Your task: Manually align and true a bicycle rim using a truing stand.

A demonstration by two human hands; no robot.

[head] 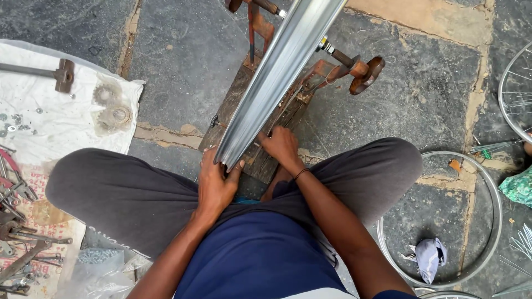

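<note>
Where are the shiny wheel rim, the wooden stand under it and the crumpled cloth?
wheel rim (277, 72), head view, middle of its shiny outer face
wooden stand (233, 99), head view, bare plank left of the rim
crumpled cloth (430, 257), head view, its centre

The wheel rim (277, 77) runs off the frame's top edge. The right hand (281, 145) has its fingertips hidden behind the rim. Tools (22, 243) at lower left are cut off.

Silver wheel rim (277, 77), grey trousers (127, 194), navy shirt (260, 260), white cloth (61, 119), rusty brown stand (354, 69)
</note>
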